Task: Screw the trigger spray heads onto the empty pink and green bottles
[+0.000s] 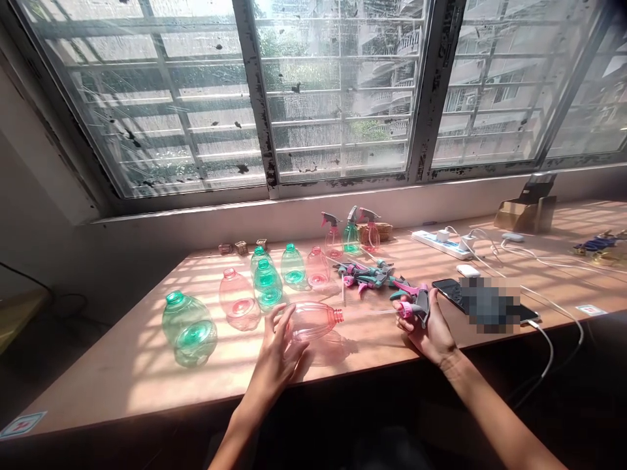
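My left hand [281, 343] is closed around the base end of a pink see-through bottle [316, 321], which lies tilted on its side with its open neck facing right. In my right hand [431, 336] is a pink and grey spray nozzle [415, 307]. Its thin clear tube points left toward the bottle's mouth; whether the tip is inside I cannot tell. Beyond the right hand lies a pile of loose spray nozzles [365, 275]. Left of the held bottle stand open bottles, among them a green bottle [189, 329] and a pink bottle [238, 300].
Bottles with nozzles fitted, one a green spray bottle [351, 238], stand by the wall near a wicker basket [385, 232]. To the right are a phone [448, 295], a power strip [438, 244], white cables and a cardboard holder [524, 214]. The table's front edge runs beneath my forearms.
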Available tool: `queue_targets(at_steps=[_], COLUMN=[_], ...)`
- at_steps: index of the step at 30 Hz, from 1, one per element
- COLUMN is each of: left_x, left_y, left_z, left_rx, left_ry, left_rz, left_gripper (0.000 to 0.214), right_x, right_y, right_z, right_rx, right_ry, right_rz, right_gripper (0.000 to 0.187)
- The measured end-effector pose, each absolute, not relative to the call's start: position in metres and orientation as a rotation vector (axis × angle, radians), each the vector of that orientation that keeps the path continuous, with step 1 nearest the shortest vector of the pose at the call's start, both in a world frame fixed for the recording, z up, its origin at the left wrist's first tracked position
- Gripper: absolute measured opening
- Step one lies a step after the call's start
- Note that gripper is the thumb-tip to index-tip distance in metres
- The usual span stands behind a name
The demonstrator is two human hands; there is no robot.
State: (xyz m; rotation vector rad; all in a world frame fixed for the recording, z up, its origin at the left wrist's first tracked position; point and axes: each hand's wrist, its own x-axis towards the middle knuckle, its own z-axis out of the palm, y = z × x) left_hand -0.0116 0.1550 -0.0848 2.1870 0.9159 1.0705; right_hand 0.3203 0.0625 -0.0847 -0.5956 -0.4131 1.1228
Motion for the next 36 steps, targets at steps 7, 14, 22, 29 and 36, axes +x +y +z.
queue_targets(at_steps=[7,14,22,29,36], left_x=[-0.012,-0.01,-0.008,-0.002,0.004], left_y=[0.154,0.155,0.154,0.157,0.177], left_z=[-0.082,-0.083,-0.084,-0.086,-0.088], left_rx=[2.284,2.364,2.403,2.396,2.399], left_ry=[0.949,0.973,0.893,0.859,0.858], left_rz=[1.058,1.078,1.017,0.989,0.968], left_gripper=[0.064,0.066,0.069,0.076,0.077], right_x=[0.319,0.315,0.309,0.28,0.27], right_y=[0.064,0.062,0.066,0.084,0.094], right_z=[-0.087,-0.085,-0.084,-0.086,-0.085], right_rx=[-0.547,-0.545,-0.667,-0.835,-0.964], right_ry=[-0.434,-0.416,-0.462,-0.584,-0.762], right_rz=[1.178,1.172,1.151,1.294,1.218], right_gripper=[0.057,0.057,0.055,0.035,0.049])
